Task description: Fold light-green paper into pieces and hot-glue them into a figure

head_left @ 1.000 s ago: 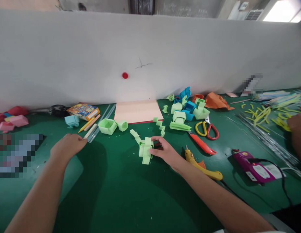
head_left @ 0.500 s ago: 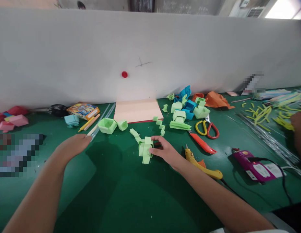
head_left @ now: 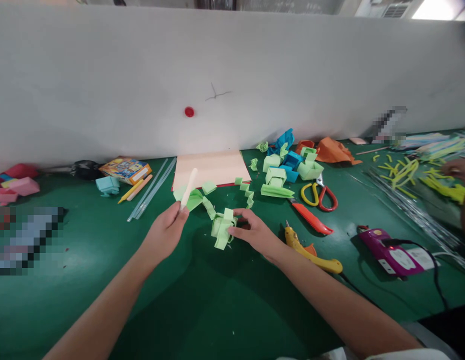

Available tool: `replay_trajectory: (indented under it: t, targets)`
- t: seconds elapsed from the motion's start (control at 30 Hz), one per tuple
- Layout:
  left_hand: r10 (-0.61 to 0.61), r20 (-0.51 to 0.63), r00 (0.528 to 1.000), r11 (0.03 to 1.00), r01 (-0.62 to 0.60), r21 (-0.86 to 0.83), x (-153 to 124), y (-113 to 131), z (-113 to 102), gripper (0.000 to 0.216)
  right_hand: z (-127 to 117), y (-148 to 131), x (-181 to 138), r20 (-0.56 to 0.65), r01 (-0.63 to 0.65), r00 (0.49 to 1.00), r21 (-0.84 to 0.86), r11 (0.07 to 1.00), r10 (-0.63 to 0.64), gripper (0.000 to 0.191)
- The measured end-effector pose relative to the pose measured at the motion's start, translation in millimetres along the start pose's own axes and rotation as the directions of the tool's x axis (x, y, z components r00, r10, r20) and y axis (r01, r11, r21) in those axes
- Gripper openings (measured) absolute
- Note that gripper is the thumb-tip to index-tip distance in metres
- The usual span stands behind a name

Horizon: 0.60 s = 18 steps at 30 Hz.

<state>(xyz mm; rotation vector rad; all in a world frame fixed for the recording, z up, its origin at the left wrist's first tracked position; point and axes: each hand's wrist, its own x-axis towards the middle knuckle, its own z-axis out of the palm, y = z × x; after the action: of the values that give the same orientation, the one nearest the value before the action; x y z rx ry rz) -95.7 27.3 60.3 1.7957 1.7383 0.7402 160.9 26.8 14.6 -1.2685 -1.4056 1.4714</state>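
My left hand [head_left: 166, 230] is closed around the lower end of a pale, flat craft stick [head_left: 189, 188], which points up and slightly right. Behind that stick are green paper pieces [head_left: 196, 199], partly covered by it. A light green folded-paper model [head_left: 222, 229] with strips sticking out rests near the middle of the green table. My right hand [head_left: 253, 231] pinches its right side between thumb and fingers. A zigzag-folded green strip [head_left: 246, 192] lies just beyond that hand.
A yellow glue gun [head_left: 311, 255], a red cutter knife [head_left: 312, 219] and scissors [head_left: 319, 195] lie on the right, near a purple device [head_left: 392, 252] with a cable. Clear glue sticks [head_left: 153, 192] lie left. Another person's hand [head_left: 463, 172] is at the far right.
My left hand has picked the craft stick up from beside the clear glue sticks and brought it right, in front of the green paper pieces. My right hand keeps hold of the paper model.
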Motion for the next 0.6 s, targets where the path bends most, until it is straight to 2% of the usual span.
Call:
replay_trajectory:
  t: [0.1,0.27,0.47,0.6]
  targets:
    - [0.03,-0.042,0.999,0.984,-0.037,-0.174,-1.7,-5.8,13.8,0.03,0.2,0.5,1.0,-0.004,0.0,1.0,-0.001,1.0,0.0,0.053]
    - [0.057,-0.061,0.997,0.952,-0.072,-0.297,-5.6,-14.7,25.7,0.023,0.1,0.8,1.4,-0.001,-0.005,1.0,0.0,1.0,0.005,0.051]
    - [0.068,-0.104,0.992,0.898,-0.106,-0.426,-18.6,-6.9,41.1,0.012,0.2,2.6,1.6,-0.008,0.004,1.0,-0.009,1.0,-0.004,0.053]
    - [0.076,-0.092,0.993,0.834,-0.114,-0.539,-29.2,2.8,54.1,0.01,1.8,3.7,1.6,-0.014,0.028,0.999,-0.028,0.999,-0.029,0.052]
